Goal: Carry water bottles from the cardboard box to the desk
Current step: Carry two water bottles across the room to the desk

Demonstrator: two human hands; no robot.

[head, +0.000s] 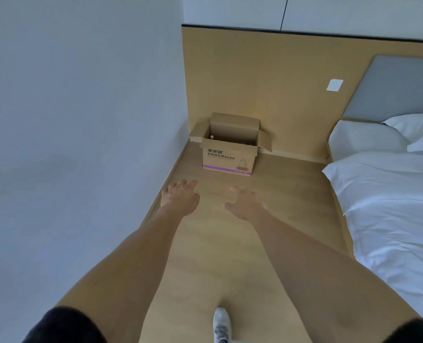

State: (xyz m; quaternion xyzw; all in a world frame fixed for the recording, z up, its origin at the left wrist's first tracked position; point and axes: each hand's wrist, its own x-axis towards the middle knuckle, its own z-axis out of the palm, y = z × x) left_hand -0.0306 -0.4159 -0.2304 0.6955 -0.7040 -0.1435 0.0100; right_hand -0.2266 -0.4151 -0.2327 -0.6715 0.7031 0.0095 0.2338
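The cardboard box [230, 147] sits open on the floor [279, 194] in the corner, against the wooden panel [255, 82]; bottle tops barely show inside; the left hand [180, 198] and right hand [244, 203] reach toward it, fingers loosely spread, empty, well short of it.

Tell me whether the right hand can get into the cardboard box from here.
Probably not yet. The right hand is open and empty, short of the cardboard box, with bare floor between. The flaps stand open and nothing blocks the way, so stepping closer should do.
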